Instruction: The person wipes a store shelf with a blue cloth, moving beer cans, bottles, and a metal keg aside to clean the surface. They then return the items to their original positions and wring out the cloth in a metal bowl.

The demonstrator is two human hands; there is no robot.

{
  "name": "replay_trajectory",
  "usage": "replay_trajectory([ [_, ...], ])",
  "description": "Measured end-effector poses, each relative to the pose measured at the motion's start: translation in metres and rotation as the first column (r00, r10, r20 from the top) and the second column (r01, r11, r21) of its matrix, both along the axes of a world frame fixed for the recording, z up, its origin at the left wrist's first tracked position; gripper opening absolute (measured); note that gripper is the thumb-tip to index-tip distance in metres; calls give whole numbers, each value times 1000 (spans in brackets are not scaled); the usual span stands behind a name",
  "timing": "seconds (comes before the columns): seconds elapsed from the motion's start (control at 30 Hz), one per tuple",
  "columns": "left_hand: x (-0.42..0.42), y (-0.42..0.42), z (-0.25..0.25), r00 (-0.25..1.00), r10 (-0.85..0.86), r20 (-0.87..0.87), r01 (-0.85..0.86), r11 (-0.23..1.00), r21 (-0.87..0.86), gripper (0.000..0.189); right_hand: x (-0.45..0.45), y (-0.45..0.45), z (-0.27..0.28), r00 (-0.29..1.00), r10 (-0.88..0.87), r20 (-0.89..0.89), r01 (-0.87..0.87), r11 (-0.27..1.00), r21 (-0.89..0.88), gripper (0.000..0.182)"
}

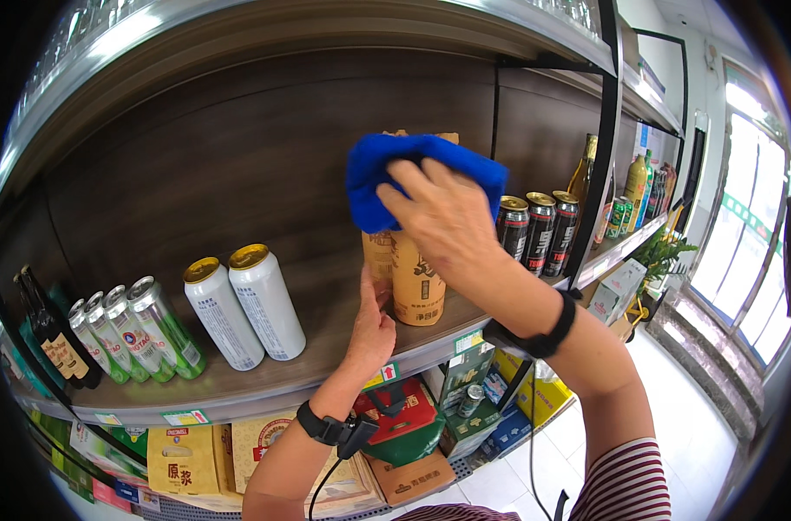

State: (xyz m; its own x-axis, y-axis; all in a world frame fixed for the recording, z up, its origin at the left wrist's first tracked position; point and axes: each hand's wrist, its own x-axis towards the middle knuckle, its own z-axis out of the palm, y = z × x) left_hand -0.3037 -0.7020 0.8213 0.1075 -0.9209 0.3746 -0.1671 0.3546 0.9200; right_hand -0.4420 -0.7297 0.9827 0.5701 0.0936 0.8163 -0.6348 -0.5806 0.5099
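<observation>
Two brown paper-wrapped bottles (420, 296) stand near the middle of a wooden shelf (330, 352), their tops largely covered by a blue cloth (369, 189). My right hand (441, 215) presses that cloth with bent fingers against the upper part of the wrapped bottles; it is slightly blurred. Lower down, my left hand (373, 325) is against the side of the left wrapped bottle, its fingers partly hidden behind the paper. Two white cans with gold lids (265, 303) stand to the left of that hand.
Green and silver beer cans (164, 332) and dark bottles (63, 342) stand at the shelf's left. Several black cans (540, 231) are at the right, near a black shelf post (602, 150). Cartons (187, 459) and a red and green bag (402, 423) sit below. Cables hang from both wrists.
</observation>
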Motion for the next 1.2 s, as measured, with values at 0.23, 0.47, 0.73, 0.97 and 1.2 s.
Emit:
replay_trajectory([
  [0.23,4,3,-2,949,220,-226,-283,912,-297,97,17,-5,-105,870,-35,-492,194,941,276,16],
  [0.47,9,15,3,946,171,-275,-248,929,-276,92,-34,3,-105,899,228,-373,-57,907,416,19],
  [0.73,1,3,-2,983,-89,-159,65,987,-150,79,-61,-34,-69,875,356,329,-467,798,380,37],
  [0.97,8,5,-4,984,134,-119,-164,942,-291,51,-46,6,-124,870,389,303,-483,551,680,37],
  [1.2,-16,74,24,938,315,147,-126,704,-699,69,2,21,-98,528,263,808,-830,-42,556,27],
])
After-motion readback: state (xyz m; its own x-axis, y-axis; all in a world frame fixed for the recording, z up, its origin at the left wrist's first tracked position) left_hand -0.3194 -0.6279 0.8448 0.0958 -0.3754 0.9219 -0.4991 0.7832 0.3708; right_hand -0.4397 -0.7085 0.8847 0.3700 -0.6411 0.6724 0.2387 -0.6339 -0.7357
